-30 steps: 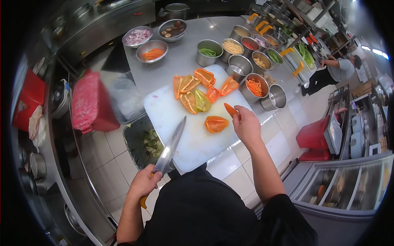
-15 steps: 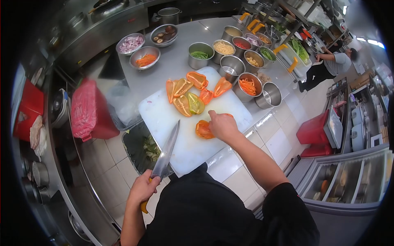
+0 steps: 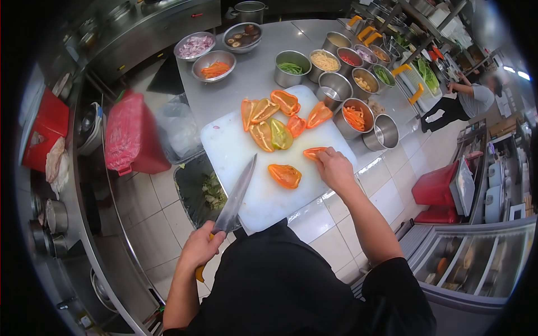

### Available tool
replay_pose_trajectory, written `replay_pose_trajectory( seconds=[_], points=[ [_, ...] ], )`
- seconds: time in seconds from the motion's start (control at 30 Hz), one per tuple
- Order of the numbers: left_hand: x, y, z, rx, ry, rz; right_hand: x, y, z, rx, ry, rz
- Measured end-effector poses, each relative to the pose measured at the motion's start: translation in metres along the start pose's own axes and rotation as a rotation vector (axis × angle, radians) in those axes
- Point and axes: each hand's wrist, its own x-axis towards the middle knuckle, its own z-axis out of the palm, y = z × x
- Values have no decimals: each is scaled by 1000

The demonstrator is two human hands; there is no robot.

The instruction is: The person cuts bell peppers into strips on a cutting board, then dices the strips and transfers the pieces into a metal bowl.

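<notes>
My left hand (image 3: 200,246) is closed round the yellow handle of a kitchen knife (image 3: 236,196). The blade points away from me over the left part of a white cutting board (image 3: 224,147), its tip near the middle. With fingers together, my right hand (image 3: 337,171) grips a piece of orange bell pepper (image 3: 314,152) at the board's right side. Another orange pepper piece (image 3: 284,176) lies alone, hollow side up, left of that hand. Farther back on the board rest several orange pepper pieces (image 3: 263,111) and a yellow-green pepper piece (image 3: 281,134).
Metal pots with cut vegetables (image 3: 292,69) stand behind and right of the board, beside an uncovered metal pot (image 3: 382,133). Bowls, including one of carrot strips (image 3: 214,68), sit back left. A bin with scraps (image 3: 210,190) is below left. A person (image 3: 468,101) is far right.
My right hand has shifted right and now grips a pepper piece there. The other orange piece it was touching lies free on the board. The knife stays in my left hand.
</notes>
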Motion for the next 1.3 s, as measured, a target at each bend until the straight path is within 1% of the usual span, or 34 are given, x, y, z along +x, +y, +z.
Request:
replay_pose_trajectory(
  seconds=[0.07, 0.1, 0.17, 0.2, 0.23, 0.3, 0.4, 0.5, 0.57, 0.7, 0.9, 1.0, 1.1, 1.2, 1.3],
  points=[
    [2, 2, -1, 47, 25, 16, -6, -1, 1, 175, 130, 54],
    [3, 0, 2, 100, 87, 110, -9, -5, -1, 262, 194, 79],
    [5, -8, 9, 206, 209, 293, -24, -39, -15, 323, 231, 71],
    [5, -6, 9, 239, 208, 293, -31, -60, -20, 354, 247, 71],
    [3, -2, 9, 273, 206, 294, -34, -77, -20, 339, 312, -32],
    [0, 5, 9, 296, 188, 299, -38, -102, -8, 284, 184, 33],
    [0, 14, 6, 285, 157, 305, -38, -112, 3, 239, 14, 164],
    [0, 9, 9, 282, 144, 298, -31, -99, 4, 228, -54, 172],
    [1, 4, 10, 241, 152, 302, -27, -90, -5, 246, -38, 200],
    [-4, 4, 8, 211, 148, 270, -7, -100, -16, 221, -79, 268],
    [0, 8, 4, 179, 109, 253, -7, -130, -19, 61, -270, 137],
    [1, 6, 3, 160, 102, 254, -10, -123, -9, -2, -190, 90],
    [-2, 4, 3, 172, 125, 239, -24, -107, 5, -67, -149, -144],
    [-4, -1, 3, 190, 172, 277, -35, -94, 3, -61, 31, -302],
    [-4, 7, 4, 307, 183, 313, -34, -76, 5, -114, 21, -369]
  ],
)
